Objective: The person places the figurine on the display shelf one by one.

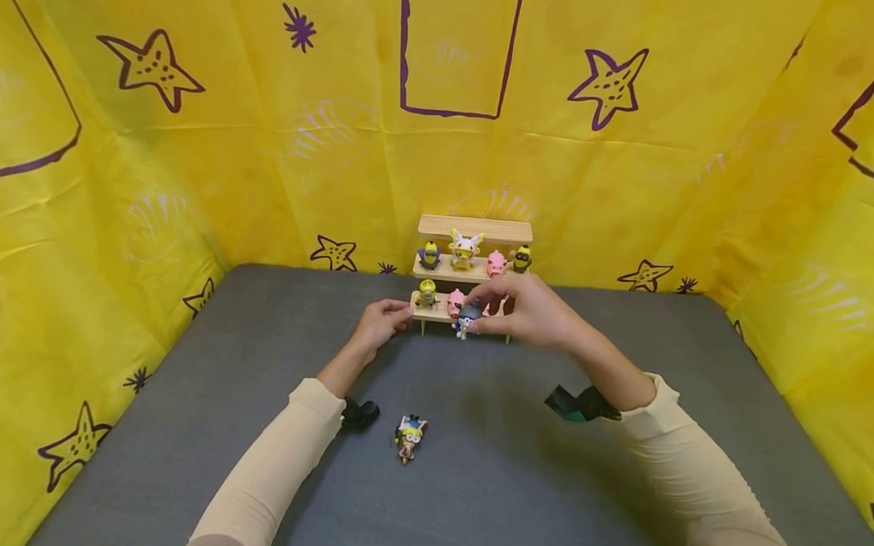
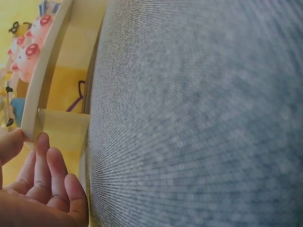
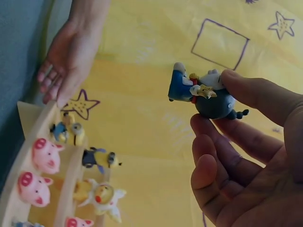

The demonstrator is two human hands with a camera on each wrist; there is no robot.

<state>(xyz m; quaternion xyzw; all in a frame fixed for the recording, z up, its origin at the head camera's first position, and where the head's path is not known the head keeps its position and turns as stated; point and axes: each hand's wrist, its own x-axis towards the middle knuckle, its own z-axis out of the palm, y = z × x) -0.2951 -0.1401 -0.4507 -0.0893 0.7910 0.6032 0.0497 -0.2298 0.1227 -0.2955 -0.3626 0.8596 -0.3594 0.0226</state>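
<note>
My right hand (image 1: 530, 312) pinches a small figurine (image 3: 215, 94) with dark round hair and a blue outfit between thumb and fingertips. It hovers in front of the lower tier of a small wooden display shelf (image 1: 477, 228). At the shelf's left end, my left hand (image 1: 379, 326) grips the lower tier's corner, thumb above and fingertips below. A minion figurine (image 1: 427, 292) and pink pig figurines (image 3: 46, 155) stand on that tier; my right hand partly hides its right side in the head view. The tier behind bears a white-costumed yellow figurine (image 1: 464, 250), minions and a pig (image 1: 497, 264).
Another minion figurine (image 1: 410, 438) with a blue-and-white top lies on the grey tabletop (image 1: 469, 492), nearer to me. Yellow cloth (image 1: 226, 151) with purple drawings surrounds the table at the back and sides. Dark straps (image 1: 583, 403) hang at both wrists.
</note>
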